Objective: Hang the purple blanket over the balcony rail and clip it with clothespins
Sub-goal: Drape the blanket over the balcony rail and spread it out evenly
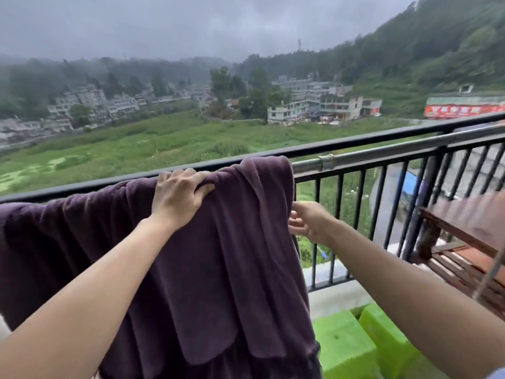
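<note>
The left hand (179, 194) lies palm-down on top of the purple blanket (218, 269), its fingers curled over the fold where the cloth crosses the rail and its thumb pressing into the fabric on the near side, so that it grips the blanket against the bar. The right hand (307, 221) is lower and to the right, at the blanket's right edge, fingers bent inward and close together; its fingertips touch or pinch that edge, though whether cloth lies between them cannot be told.

The blanket hangs over the silver rail (382, 153), which runs just inside the black balcony railing (355, 140) with its upright bars. The cloth covers the rail from the left border of the view as far as the point just left of a metal joint on the bar, and falls in long folds toward the floor.

At lower right stand two bright green blocks (355, 343), and beyond them a dark wooden surface (470, 222) with slats beneath. Past the railing lie green fields, pale buildings and a wooded slope under grey cloud.
</note>
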`<state>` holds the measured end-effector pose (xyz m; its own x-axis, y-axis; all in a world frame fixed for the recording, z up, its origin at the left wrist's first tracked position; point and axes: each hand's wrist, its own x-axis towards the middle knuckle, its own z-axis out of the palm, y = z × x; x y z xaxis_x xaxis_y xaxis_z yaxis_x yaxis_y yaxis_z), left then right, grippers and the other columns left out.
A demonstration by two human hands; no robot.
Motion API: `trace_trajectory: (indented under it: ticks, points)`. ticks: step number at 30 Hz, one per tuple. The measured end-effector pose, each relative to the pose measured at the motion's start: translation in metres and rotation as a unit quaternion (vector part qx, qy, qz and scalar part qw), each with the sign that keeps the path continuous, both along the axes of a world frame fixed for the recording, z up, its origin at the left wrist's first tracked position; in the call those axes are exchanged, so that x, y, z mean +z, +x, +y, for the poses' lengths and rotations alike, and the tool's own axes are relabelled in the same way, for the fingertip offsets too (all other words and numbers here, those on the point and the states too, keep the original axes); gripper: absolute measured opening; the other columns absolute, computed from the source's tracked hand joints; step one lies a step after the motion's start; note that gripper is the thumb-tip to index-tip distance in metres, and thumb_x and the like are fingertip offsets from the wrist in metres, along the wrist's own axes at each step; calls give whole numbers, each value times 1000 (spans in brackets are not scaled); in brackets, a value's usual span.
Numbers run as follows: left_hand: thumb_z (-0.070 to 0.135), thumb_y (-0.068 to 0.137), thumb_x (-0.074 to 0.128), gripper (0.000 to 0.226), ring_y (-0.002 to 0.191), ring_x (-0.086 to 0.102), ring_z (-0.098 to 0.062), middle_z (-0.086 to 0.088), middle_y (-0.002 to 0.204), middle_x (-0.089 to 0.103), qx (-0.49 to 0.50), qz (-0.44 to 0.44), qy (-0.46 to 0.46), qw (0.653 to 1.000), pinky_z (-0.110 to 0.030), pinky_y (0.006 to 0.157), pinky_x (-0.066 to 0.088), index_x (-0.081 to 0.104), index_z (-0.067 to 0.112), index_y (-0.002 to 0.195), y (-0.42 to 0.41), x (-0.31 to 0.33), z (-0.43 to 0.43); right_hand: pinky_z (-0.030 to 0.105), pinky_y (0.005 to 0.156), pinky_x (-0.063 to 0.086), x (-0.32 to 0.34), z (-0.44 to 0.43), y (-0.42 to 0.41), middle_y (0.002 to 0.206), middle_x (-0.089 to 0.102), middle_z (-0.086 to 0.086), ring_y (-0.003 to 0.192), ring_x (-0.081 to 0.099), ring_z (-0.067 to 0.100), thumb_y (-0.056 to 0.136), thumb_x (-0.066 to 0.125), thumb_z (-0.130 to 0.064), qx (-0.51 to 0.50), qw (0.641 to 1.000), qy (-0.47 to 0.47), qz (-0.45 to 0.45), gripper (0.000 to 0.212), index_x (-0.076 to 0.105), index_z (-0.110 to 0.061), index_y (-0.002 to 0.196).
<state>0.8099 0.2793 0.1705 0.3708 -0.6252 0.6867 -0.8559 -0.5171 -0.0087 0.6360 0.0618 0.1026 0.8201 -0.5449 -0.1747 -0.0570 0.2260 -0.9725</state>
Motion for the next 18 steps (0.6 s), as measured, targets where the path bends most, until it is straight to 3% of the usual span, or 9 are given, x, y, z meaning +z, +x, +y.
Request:
trace_trajectory:
  ticks: [4,7,9,12,15,18]
  points:
    - [27,91,59,19,93,65,-27,-2,96,74,-50,41,-84,994,-40,84,48,74,24,102,-2,2,4,25,53,35,-25,21,3,76,63,-4,60,53,10,92,58,-20,133,986,-91,31,16,69,-22,81]
    - [22,89,62,15,93,65,-28,-5,95,74,-32,55,-110,992,-36,81,47,75,17,96,-4,4,4,26,60,43,-19,36,4,79,68,-1,67,58,14,93,55,-14,140,977,-150,53,20,70,-18,81]
    - [19,90,61,14,92,64,-32,-7,94,73,-20,65,-124,990,-38,78,47,73,13,92,-5,4,3,22,60,48,-14,39,1,78,69,-1,66,60,11,96,53,-11,92,977,-184,50,21,70,-15,84]
    - [16,91,58,13,86,62,-35,-11,87,69,-15,88,-145,985,-40,74,45,66,8,87,-4,4,6,36,66,51,0,27,-7,72,67,2,67,60,17,95,56,-11,-45,977,-208,-11,25,71,-11,74]
    - [14,93,56,13,76,60,-31,-9,75,65,-34,128,-196,972,-38,70,45,62,6,84,-3,10,21,41,57,38,42,5,-12,56,53,-9,61,48,13,90,54,-15,-222,919,-321,-50,29,66,-10,64]
    - [12,93,57,13,70,56,-26,-3,70,59,-39,158,-247,955,-34,69,43,61,5,83,3,24,50,42,66,47,114,4,-3,68,63,-2,72,57,17,89,54,-24,-300,845,-436,-72,24,71,-8,84]
